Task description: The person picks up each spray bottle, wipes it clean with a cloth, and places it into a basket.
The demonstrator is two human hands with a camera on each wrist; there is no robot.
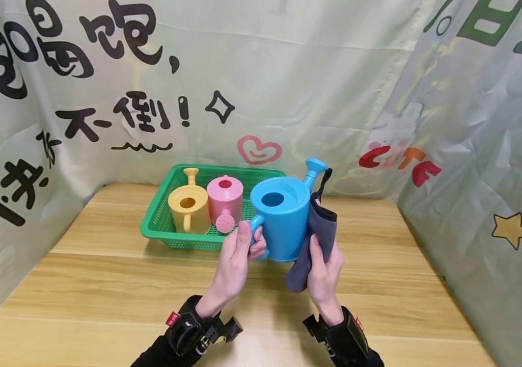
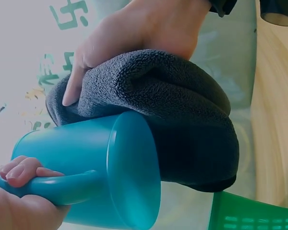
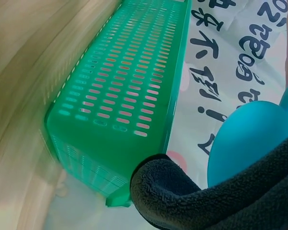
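A blue toy watering can [image 1: 283, 224] is held up over the front right of the basket, its spout pointing to the back right. My left hand [image 1: 235, 250] grips its handle, fingers curled round it in the left wrist view. My right hand [image 1: 325, 267] holds a dark grey cloth [image 1: 322, 224] with a black hanging loop against the can's right side. In the left wrist view the folded fluffy cloth [image 2: 153, 96] lies along the can [image 2: 101, 163] near its base. The right wrist view shows the cloth [image 3: 182, 196] in front of the can [image 3: 247, 139].
A green perforated basket [image 1: 150, 227] stands at the back of the wooden table [image 1: 150, 300]. In it are a yellow watering can [image 1: 190, 211] and a pink watering can [image 1: 225, 196]. Printed fabric walls [image 1: 334, 92] enclose the table at the back and sides.
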